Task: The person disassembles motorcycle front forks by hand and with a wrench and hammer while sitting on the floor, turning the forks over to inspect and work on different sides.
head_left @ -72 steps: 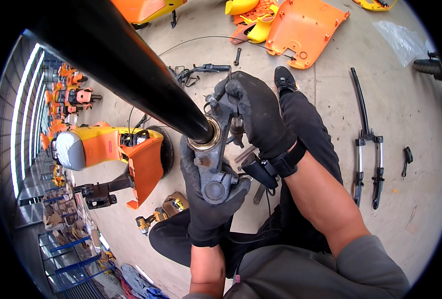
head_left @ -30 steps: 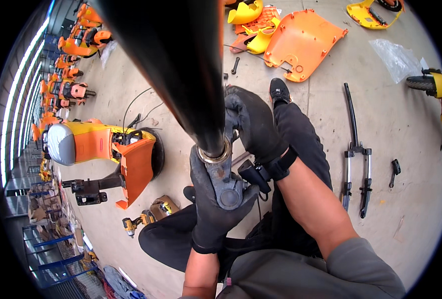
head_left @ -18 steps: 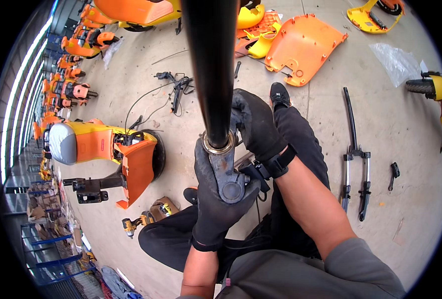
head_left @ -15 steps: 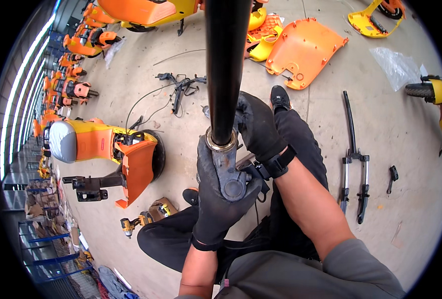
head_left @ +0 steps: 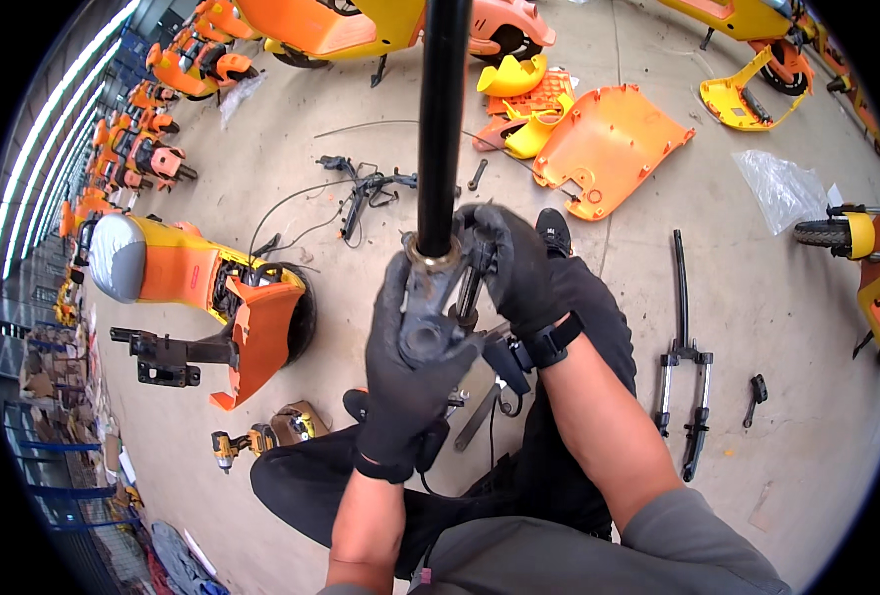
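While the black tube [head_left: 442, 119] was held upright in front of the body, its lower end sat in a grey metal bracket [head_left: 432, 322] with a brass-coloured ring [head_left: 433, 258] at the joint. The left hand [head_left: 405, 372], in a black glove, was wrapped around the bracket from below, its fingers closed firmly on it. The right hand [head_left: 514, 268], also gloved, was set against the bracket's right side just under the ring, its fingers curled around a small dark part there; what exactly was pinched could not be told. A strapped tool or pouch [head_left: 519, 352] was seen at the right wrist.

The step in hand was judged to be work on the joint between tube and bracket, either seating or freeing it, with the left hand steadying and the right hand doing the fine work. The next move was judged to call for the tube being kept in line with the bracket, a firm hold from below, and a careful turn or pull at the ring.

On the concrete floor [head_left: 757, 297], a black fork [head_left: 683, 387] was noted to the right, well apart. An orange panel [head_left: 614, 149] lay ahead, a stripped orange scooter body [head_left: 212, 297] to the left, a cordless drill [head_left: 247, 443] near the left knee, and loose cables [head_left: 361, 193] beyond the hands.
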The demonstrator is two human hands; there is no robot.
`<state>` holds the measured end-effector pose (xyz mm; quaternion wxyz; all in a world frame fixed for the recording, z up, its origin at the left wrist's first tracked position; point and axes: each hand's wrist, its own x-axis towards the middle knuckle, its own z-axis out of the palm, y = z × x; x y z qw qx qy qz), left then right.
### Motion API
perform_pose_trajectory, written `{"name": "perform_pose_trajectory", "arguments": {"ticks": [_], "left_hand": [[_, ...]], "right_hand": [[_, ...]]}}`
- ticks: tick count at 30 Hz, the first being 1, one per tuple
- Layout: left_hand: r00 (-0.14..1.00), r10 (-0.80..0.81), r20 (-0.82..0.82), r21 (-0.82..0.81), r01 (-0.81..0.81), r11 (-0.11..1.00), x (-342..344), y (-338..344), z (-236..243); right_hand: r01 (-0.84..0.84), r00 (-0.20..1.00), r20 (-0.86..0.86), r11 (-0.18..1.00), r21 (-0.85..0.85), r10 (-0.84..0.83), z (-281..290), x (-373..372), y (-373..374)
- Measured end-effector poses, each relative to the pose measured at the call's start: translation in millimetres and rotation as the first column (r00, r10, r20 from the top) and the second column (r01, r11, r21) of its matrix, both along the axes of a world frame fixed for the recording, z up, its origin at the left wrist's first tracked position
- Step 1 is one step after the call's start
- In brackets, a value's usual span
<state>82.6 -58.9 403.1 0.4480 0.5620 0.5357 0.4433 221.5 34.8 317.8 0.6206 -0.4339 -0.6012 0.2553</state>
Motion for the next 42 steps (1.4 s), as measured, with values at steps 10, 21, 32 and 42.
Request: {"name": "perform_pose_trajectory", "arguments": {"ticks": [10, 21, 32, 42], "left_hand": [[0.948, 0.135, 0.288, -0.224, -0.07, 0.972, -36.2, 26.4, -6.3], [0.894, 0.128, 0.429, -0.281, -0.002, 0.96, -70.9, 46.9, -52.5], [0.977, -0.174, -0.127, -0.039, 0.17, 0.985, -123.0, 51.6, -121.4], [0.956, 0.007, 0.294, -0.321, 0.092, 0.943, -103.3, 49.2, -145.8]], "right_hand": [[-0.142, 0.969, 0.122, 0.885, -0.443, 0.216, -43.7, 21.3, 10.8], [-0.201, 0.716, 0.393, 0.711, -0.674, 0.576, -163.7, -26.3, -36.7], [-0.272, 0.922, -0.166, 0.279, -0.921, 0.35, -160.7, -36.2, -28.0], [-0.589, 0.743, -0.333, 0.333, -0.736, 0.58, -129.6, -75.7, -73.8]]}}
